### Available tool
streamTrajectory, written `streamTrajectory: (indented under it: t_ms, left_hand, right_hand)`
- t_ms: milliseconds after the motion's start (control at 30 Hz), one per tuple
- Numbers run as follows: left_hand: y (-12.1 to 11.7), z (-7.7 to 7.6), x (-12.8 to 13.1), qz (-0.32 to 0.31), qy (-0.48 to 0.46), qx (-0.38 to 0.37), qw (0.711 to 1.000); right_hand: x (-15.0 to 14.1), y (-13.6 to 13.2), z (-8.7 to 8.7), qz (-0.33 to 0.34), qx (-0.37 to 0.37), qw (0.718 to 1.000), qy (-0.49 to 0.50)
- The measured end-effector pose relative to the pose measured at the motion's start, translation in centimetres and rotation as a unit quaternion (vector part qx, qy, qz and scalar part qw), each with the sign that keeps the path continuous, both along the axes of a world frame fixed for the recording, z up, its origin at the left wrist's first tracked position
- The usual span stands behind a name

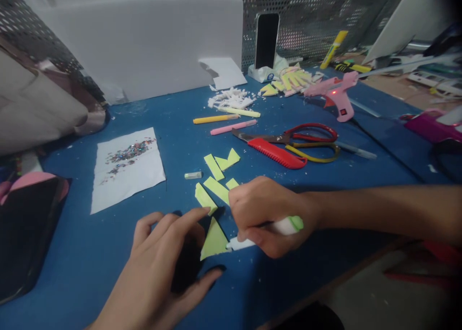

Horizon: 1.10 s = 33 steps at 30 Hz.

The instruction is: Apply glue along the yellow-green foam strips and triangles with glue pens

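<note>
Resting its tip at the right-hand corner of a green triangle (pixel 214 241), a white marker (pixel 249 243) sits firmly in the right hand (pixel 274 219), fingers curled round its barrel. The triangle lies flat on the blue bench (pixel 90 272), between the two hands. The left hand (pixel 162 253) is spread wide and grips nothing; its index fingertip meets the near end of a green strip (pixel 205 198), while the thumb stands apart. Whether another finger touches the triangle I cannot tell.

The triangle looks thin and light, probably card or foam, so it should slide or dent easily; pressing on its upper corner, or pinching its edges, would seem safest. The marker looks light, stiff and smooth, best held round the middle.

Just beyond the strips lies a small cap (pixel 193 175). As for containers, none clearly shows; the nearest is a sheet of white paper (pixel 151 176), bearing loose glitter that would likely spill if tilted. Farther back, a white packet (pixel 258 74) stands under an upright phone (pixel 267 41); what it holds is hidden.
</note>
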State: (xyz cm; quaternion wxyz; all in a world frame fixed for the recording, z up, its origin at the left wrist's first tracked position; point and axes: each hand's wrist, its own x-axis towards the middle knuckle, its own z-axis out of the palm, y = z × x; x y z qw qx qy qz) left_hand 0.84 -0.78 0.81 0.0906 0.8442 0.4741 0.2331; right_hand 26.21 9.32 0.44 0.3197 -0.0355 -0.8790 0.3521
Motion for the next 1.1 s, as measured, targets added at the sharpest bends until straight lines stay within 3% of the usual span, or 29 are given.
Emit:
streamTrajectory:
  t_ms: [500,633,1100]
  left_hand:
    - [0.64,0.22,-0.26,0.039,-0.043,-0.023,0.998]
    - [0.59,0.27,-0.38,0.053,-0.045,-0.039,0.997]
    - [0.97,0.39,-0.93,0.008,-0.040,-0.059,0.997]
  right_hand:
    - [0.13,0.09,-0.06,0.019,0.028,0.999,-0.026]
    - [-0.07,-0.03,-0.15,0.015,0.065,0.998,0.020]
    - [-0.66,-0.58,-0.21,-0.015,0.228,0.964,0.135]
